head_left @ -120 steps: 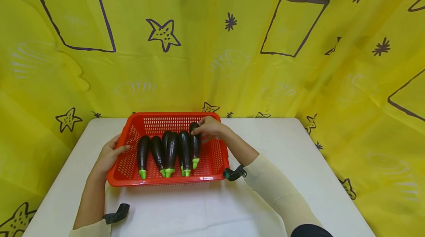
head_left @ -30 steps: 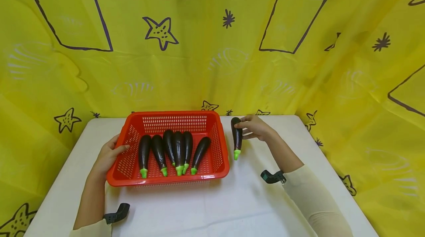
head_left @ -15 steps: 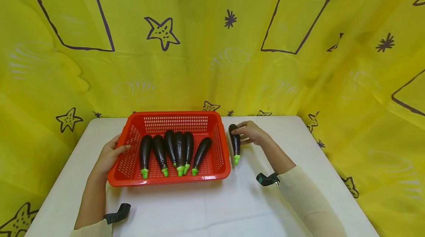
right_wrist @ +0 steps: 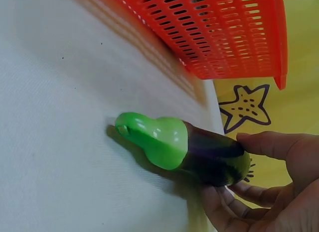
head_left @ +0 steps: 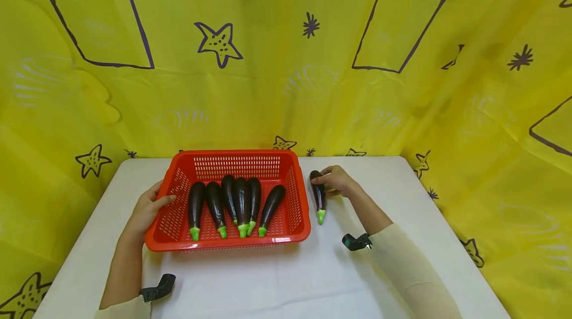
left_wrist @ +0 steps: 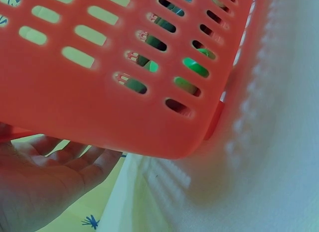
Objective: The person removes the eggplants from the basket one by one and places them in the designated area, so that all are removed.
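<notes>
My right hand [head_left: 337, 180] pinches a dark purple eggplant [head_left: 319, 192] between thumb and fingers, just right of the basket. Its bright green stem end [right_wrist: 159, 140] points toward me, low over the white tabletop; whether it touches the cloth I cannot tell. With my left hand [head_left: 149, 206] I grip the left rim of a red perforated plastic basket [head_left: 228, 245], thumb over the edge and fingers outside beneath the rim. Inside the basket lie several more eggplants [head_left: 242, 205], side by side with green ends toward me. The one farthest right [head_left: 271, 207] leans apart from the others.
The white-covered table [head_left: 277, 279] extends in front of and right of the basket. A yellow curtain [head_left: 268, 100] with starfish and frame drawings encloses the back and sides. Each wrist carries a black camera mount [head_left: 159, 287].
My right hand took an eggplant out of the basket and carried it right, then lowered it toward the table beside the basket. The eggplants left inside shifted. My left hand stayed on the rim.
</notes>
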Motion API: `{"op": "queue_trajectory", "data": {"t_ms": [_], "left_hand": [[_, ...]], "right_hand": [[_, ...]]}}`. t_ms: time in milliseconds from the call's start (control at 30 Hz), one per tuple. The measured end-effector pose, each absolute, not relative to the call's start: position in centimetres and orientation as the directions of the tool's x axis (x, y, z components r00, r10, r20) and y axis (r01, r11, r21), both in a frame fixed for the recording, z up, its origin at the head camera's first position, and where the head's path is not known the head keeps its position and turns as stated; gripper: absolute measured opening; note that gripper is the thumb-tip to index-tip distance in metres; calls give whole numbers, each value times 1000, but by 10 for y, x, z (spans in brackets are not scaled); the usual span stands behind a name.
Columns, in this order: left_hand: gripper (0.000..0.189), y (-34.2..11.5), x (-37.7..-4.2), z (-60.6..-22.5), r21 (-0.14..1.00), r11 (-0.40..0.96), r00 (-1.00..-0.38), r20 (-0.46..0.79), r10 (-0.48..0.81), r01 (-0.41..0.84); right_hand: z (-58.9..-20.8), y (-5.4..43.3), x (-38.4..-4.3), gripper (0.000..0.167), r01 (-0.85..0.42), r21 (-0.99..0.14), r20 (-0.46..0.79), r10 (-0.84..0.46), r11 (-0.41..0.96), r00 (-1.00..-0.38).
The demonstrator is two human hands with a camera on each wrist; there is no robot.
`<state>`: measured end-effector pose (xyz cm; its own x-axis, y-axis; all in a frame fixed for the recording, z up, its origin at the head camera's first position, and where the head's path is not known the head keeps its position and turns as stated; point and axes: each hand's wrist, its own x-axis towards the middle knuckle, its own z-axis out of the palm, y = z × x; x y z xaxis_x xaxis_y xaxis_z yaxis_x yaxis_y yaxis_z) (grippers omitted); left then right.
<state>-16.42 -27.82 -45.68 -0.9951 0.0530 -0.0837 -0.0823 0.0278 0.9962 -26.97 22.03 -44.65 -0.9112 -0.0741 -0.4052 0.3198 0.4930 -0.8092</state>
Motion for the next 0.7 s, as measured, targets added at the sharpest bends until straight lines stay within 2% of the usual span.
{"op": "queue_trajectory", "data": {"t_ms": [167, 700], "left_hand": [[63, -279, -165, -457, 997, 17, -995, -79, 54, -78], [65, -279, -165, -457, 994, 62, -993, -99, 61, -95]], "right_hand": [[-454, 221, -272, 53, 296, -788, -372, -34, 540, -928], [-451, 225, -271, 61, 350, -762, -428, -19, 546, -903]]}}
